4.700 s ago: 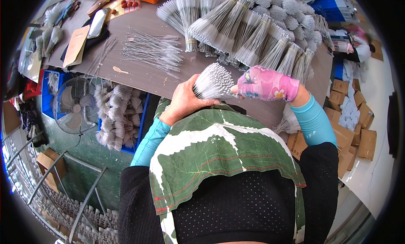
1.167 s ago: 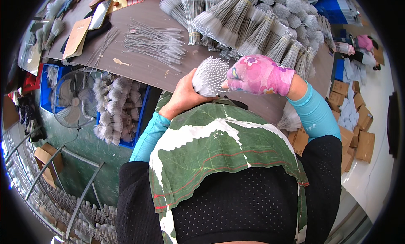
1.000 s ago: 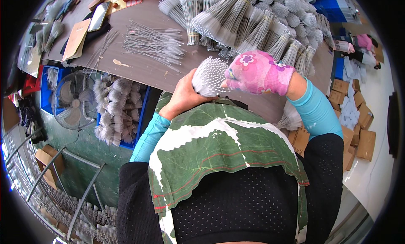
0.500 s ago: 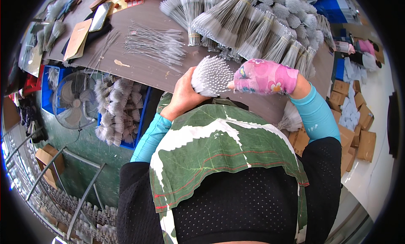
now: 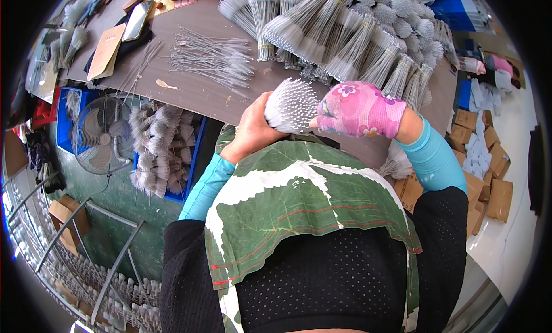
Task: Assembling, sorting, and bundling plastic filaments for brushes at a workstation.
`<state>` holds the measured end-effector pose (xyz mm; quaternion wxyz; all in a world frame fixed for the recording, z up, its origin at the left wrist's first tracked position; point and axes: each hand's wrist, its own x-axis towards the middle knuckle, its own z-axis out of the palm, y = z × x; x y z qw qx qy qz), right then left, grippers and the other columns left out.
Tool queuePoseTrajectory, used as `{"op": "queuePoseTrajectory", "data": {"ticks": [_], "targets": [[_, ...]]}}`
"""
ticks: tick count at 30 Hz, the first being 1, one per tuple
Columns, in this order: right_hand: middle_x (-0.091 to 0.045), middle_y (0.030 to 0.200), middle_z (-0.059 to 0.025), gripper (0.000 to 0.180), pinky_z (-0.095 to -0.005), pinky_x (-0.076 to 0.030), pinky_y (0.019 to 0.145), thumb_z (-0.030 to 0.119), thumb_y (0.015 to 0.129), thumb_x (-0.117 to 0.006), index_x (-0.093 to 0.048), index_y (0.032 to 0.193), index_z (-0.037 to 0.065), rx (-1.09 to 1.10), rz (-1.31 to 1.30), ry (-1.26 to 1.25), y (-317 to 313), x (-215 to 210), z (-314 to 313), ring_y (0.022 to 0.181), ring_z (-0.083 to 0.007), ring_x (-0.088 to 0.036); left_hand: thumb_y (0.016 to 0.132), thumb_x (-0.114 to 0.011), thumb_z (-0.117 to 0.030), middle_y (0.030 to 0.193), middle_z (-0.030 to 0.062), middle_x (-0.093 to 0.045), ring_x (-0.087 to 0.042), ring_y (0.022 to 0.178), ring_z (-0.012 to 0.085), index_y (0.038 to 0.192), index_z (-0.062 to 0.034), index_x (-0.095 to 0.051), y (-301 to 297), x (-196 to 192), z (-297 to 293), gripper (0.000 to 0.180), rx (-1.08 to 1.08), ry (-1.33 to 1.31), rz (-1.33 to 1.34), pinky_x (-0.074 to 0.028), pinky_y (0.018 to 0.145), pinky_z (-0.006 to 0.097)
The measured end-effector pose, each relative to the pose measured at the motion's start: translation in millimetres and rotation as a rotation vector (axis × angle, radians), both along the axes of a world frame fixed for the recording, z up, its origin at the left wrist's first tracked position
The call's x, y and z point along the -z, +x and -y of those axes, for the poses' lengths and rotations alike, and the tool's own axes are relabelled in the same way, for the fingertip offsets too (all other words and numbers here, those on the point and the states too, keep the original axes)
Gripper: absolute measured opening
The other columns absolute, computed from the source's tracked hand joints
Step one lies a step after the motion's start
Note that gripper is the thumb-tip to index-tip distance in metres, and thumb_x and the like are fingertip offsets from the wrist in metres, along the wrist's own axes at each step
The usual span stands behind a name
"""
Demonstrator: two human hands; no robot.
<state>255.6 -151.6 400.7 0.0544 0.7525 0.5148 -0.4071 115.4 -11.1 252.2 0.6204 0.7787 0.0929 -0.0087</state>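
My left hand [image 5: 255, 126] is closed around a thick bundle of white-tipped wire brushes [image 5: 291, 107], whose bristle ends face up toward me. At the bundle's right side is my right hand [image 5: 359, 110], in a pink flowered glove with bare fingertips. Its fingers are curled and its fingertips meet the edge of the bristles; whether they pinch a single brush is hidden. Loose wire brushes [image 5: 210, 57] lie spread on the brown table [image 5: 190, 106] beyond my left hand. Tied brush bundles [image 5: 345, 37] are piled behind my hands.
A phone [image 5: 138, 21] and a tan notebook [image 5: 107, 52] lie at the table's far left. Below the table edge stand a fan [image 5: 103, 138] and a blue crate of brushes [image 5: 161, 152]. Cardboard boxes [image 5: 499, 199] sit on the floor at right, and a metal rack [image 5: 118, 264] at lower left.
My right hand has turned slightly, with the back of the glove showing more. The bundle and my left hand have shifted a little to the right.
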Motion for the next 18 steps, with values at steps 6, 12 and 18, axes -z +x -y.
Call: {"op": "queuePoseTrajectory", "data": {"ticks": [6,12,18], "targets": [[-0.056,0.065,-0.0164,0.044,-0.0419,-0.045,0.06,0.044,0.089,-0.049,-0.063,0.074,0.006,0.048,-0.023,0.047,1.4,2.3,4.4,0.064,-0.0332,-0.057,0.055,-0.083,-0.019,0.1,0.018,-0.062,-0.06,0.097,0.0334,0.112,-0.0023,-0.05,0.7,-0.5,1.3,0.069,0.0,0.011,0.002,-0.047,0.081,0.039],[-0.056,0.065,-0.0169,0.046,-0.0425,-0.044,0.061,0.047,0.088,-0.05,-0.064,0.072,0.006,0.1,-0.056,-0.01,4.3,1.6,2.3,0.065,-0.0334,-0.056,0.054,-0.083,-0.019,0.1,0.018,-0.062,-0.06,0.097,0.0329,0.114,-0.0022,-0.05,2.3,0.9,-0.1,0.07,0.015,-0.004,-0.021,-0.047,0.082,0.039],[-0.057,0.067,-0.0175,0.043,-0.0426,-0.044,0.062,0.045,0.088,-0.051,-0.064,0.076,0.006,0.078,-0.003,-0.054,-2.0,3.0,2.6,0.065,-0.0334,-0.057,0.054,-0.083,-0.019,0.1,0.0177,-0.062,-0.06,0.097,0.0326,0.114,-0.0022,-0.05,1.8,-1.6,1.3,0.071,-0.005,-0.027,-0.04,-0.047,0.082,0.039]]}}
